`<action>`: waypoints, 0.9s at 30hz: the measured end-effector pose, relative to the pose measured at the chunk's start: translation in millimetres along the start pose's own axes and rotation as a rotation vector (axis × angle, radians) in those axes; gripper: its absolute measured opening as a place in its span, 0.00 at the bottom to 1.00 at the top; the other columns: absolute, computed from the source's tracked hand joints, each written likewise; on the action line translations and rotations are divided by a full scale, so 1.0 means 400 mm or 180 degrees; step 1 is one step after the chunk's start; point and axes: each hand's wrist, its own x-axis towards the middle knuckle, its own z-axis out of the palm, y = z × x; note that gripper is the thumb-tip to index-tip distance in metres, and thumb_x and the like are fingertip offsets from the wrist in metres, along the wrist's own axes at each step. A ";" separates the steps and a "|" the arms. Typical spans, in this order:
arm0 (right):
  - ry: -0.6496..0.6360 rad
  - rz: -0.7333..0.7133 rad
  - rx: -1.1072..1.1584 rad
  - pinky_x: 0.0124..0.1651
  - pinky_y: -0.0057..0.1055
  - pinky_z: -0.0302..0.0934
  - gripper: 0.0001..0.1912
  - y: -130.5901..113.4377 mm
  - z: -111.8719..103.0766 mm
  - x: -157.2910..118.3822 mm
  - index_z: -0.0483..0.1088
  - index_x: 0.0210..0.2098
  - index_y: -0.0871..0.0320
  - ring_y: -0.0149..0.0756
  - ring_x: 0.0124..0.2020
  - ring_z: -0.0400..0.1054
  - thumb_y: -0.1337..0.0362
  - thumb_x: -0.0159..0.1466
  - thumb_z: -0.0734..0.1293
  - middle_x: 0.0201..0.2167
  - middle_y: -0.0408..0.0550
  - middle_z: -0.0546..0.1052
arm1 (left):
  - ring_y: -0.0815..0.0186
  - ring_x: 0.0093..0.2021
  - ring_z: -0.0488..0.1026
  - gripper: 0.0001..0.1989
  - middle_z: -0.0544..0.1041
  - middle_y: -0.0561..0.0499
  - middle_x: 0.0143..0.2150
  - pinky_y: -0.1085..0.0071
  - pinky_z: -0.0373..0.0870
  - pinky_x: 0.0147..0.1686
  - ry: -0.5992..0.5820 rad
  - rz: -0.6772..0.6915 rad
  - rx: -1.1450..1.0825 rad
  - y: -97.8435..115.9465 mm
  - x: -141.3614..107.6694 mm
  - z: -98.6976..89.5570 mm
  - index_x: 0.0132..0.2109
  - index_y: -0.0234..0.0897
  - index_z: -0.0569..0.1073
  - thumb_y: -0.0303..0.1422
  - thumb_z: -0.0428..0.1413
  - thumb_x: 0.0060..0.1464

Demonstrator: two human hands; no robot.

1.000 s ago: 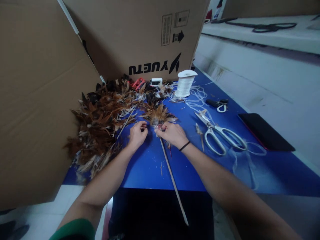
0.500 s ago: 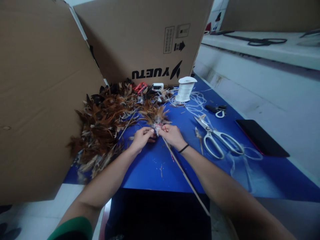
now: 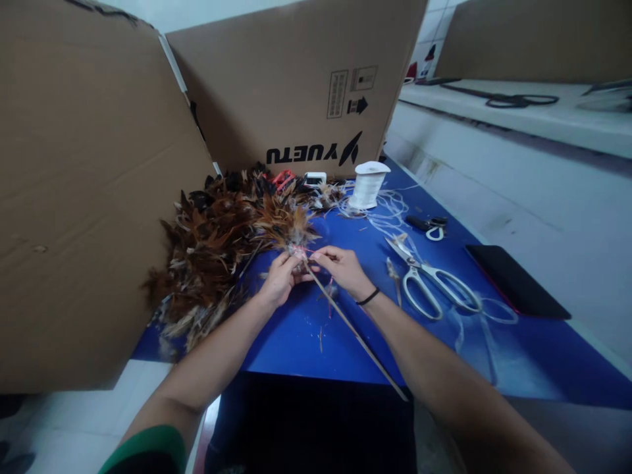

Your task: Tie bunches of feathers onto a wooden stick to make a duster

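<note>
A bundle of brown feathers (image 3: 291, 227) is fixed around the top of a thin stick (image 3: 353, 329), which slants down toward me past the table's front edge. My left hand (image 3: 282, 278) is closed on the stick just below the feathers. Pinched in my right hand (image 3: 343, 268) is a pink string (image 3: 307, 249) that runs to the binding at the feathers' base. A loose pink end (image 3: 330, 299) hangs below the hands. Steel scissors (image 3: 434, 280) lie with blades parted to the right of my right hand.
Brown feathers (image 3: 212, 237) are heaped at left beside cardboard (image 3: 99, 197). A white spool (image 3: 368, 186) with loose clear ribbon stands at the back. Black-handled snips (image 3: 425, 225) and a dark tablet-like slab (image 3: 516, 280) lie at right on the blue tabletop (image 3: 291, 342).
The feather bundle and the stick's top have shifted left. My right hand has moved off the binding, drawing the pink string out to the right; the left has taken the stick.
</note>
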 end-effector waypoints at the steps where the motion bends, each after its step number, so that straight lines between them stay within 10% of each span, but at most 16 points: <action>1: 0.0053 -0.0023 0.0044 0.36 0.28 0.60 0.12 -0.001 -0.003 0.002 0.73 0.29 0.60 0.32 0.29 0.68 0.57 0.56 0.65 0.27 0.46 0.77 | 0.68 0.27 0.75 0.14 0.77 0.47 0.32 0.74 0.71 0.24 -0.0018 0.0025 0.0034 0.003 -0.001 0.001 0.40 0.32 0.70 0.36 0.59 0.47; 10: 0.0287 -0.0080 0.0147 0.34 0.29 0.58 0.13 0.003 -0.008 0.010 0.75 0.30 0.60 0.32 0.28 0.66 0.56 0.55 0.66 0.26 0.46 0.77 | 0.74 0.18 0.67 0.13 0.73 0.52 0.24 0.79 0.61 0.18 0.0071 0.0280 0.0192 0.009 -0.010 0.008 0.36 0.34 0.65 0.38 0.57 0.50; 27: 0.0142 0.0364 0.0891 0.19 0.24 0.38 0.15 -0.028 -0.015 0.003 0.73 0.29 0.61 0.21 0.15 0.45 0.53 0.52 0.69 0.12 0.34 0.57 | 0.77 0.15 0.58 0.13 0.72 0.47 0.23 0.82 0.48 0.11 -0.0009 -0.0665 -0.0849 0.046 -0.028 0.040 0.37 0.29 0.69 0.32 0.43 0.61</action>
